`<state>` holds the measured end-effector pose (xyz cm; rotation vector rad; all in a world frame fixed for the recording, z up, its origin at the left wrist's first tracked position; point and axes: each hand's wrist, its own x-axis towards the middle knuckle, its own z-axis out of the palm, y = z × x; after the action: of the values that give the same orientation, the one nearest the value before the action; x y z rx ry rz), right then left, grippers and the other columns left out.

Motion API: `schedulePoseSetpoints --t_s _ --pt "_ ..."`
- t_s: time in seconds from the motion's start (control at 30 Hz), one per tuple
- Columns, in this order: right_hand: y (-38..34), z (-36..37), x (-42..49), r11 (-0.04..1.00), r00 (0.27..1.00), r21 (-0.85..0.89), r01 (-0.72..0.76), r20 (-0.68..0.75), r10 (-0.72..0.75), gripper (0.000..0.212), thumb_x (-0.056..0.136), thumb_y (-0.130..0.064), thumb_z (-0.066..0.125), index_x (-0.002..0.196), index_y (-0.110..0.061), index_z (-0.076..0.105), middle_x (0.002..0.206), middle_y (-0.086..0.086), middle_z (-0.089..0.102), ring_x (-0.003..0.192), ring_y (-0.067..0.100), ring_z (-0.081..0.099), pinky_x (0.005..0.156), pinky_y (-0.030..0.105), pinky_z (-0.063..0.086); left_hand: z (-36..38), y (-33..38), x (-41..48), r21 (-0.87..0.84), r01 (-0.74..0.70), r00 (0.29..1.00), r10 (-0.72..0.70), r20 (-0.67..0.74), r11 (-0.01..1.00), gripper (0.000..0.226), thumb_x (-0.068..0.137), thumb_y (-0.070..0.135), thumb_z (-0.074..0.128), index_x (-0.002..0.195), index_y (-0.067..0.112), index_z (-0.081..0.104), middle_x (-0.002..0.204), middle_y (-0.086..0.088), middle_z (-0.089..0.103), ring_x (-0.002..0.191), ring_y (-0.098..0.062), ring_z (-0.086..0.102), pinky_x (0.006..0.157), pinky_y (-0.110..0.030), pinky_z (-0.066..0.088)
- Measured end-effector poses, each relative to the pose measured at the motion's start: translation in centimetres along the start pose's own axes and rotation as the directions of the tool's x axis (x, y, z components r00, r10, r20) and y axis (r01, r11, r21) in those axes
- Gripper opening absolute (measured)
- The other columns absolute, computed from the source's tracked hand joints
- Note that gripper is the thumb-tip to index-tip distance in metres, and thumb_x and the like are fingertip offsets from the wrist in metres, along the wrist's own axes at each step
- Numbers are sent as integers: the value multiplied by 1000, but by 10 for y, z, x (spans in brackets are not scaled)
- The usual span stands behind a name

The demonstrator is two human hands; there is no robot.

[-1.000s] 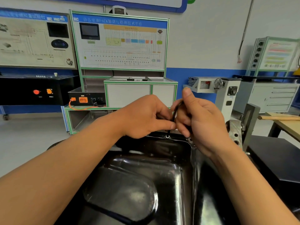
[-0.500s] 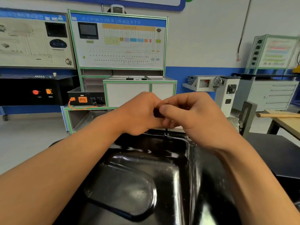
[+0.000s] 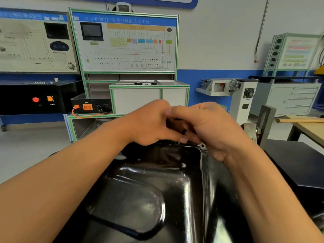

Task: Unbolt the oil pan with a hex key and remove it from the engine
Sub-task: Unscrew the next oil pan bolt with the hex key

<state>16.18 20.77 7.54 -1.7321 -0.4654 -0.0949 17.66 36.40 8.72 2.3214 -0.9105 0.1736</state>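
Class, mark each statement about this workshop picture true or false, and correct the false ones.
1. The left hand and right hand meet over the oil pan at its far rim. True.
2. The oil pan is bright red. False: it is glossy black.
3. A wooden handle lies on the table at the right. True.
4. The left hand rests on that table. False: it is beside the right hand, at the hex key.

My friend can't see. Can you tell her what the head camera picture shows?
A person's left hand and right hand curl together around a small dark hex key, mostly hidden, at the far rim of a shiny black oil pan. Behind stand a green-framed training panel with wiring diagrams and a blue-and-white wall.
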Motion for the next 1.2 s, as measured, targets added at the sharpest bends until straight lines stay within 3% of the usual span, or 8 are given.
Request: schedulePoseSetpoints --t_s 0.23,0.33,0.43,0.57,0.7,0.83,0.97,1.2 --pt "0 -5 -3 948 962 -165 273 68 -265 5 82 -9 72 81 -13 76 63 5 59 65 30 61 73 56 56 -7 -8 -1 34 72 996 -70 -60 997 42 79 16 79 45 27 56 44 7 37 47 -6 31 47 -19 28" --pt "9 -12 0 946 948 -105 308 115 -296 15 97 -12 62 95 -13 77 70 11 71 69 30 67 69 39 59 -8 -6 -2 63 45 998 -43 -36 997 31 82 10 76 56 22 64 51 -9 49 52 -9 40 53 -24 33" --pt "16 -12 2 940 930 -24 340 157 -333 15 90 -21 70 102 -13 75 71 18 66 67 23 61 65 35 54 -9 -7 -1 52 51 997 -48 -55 997 40 81 8 76 52 33 64 45 9 47 47 -3 38 49 -16 32" --pt "22 0 3 909 908 7 418 35 -418 23 86 -40 68 77 -19 74 61 9 59 59 12 52 57 30 46 -7 -7 1 31 32 996 -30 -84 999 33 79 11 80 57 33 67 50 13 58 49 -2 48 52 -16 40" --pt "23 8 6 942 947 96 322 -52 -318 65 89 -54 49 58 3 49 56 14 38 54 21 36 51 26 33 -3 -7 1 15 56 995 -55 -80 998 15 74 19 86 67 18 73 62 -1 69 57 -14 58 63 -33 50" --pt "19 7 7 983 988 109 150 -40 -147 65 84 -69 51 54 -13 65 60 14 51 52 19 43 52 26 38 -3 -9 2 27 80 994 -78 -75 996 35 73 19 87 51 28 61 54 10 62 50 -3 52 56 -16 43" --pt "16 8 9 995 991 22 98 -90 -95 67 87 -59 62 37 -19 45 43 -1 43 46 15 43 45 17 38 -1 -7 0 10 77 997 -77 -21 997 23 76 20 84 66 35 70 71 10 74 61 0 62 67 -15 48" --pt "15 6 9 882 849 -39 470 -253 -463 36 90 -30 73 57 -19 66 57 15 61 52 22 52 53 26 45 -1 -5 0 84 31 998 -35 48 996 34 89 21 72 67 46 66 65 20 68 67 1 63 67 -10 43"
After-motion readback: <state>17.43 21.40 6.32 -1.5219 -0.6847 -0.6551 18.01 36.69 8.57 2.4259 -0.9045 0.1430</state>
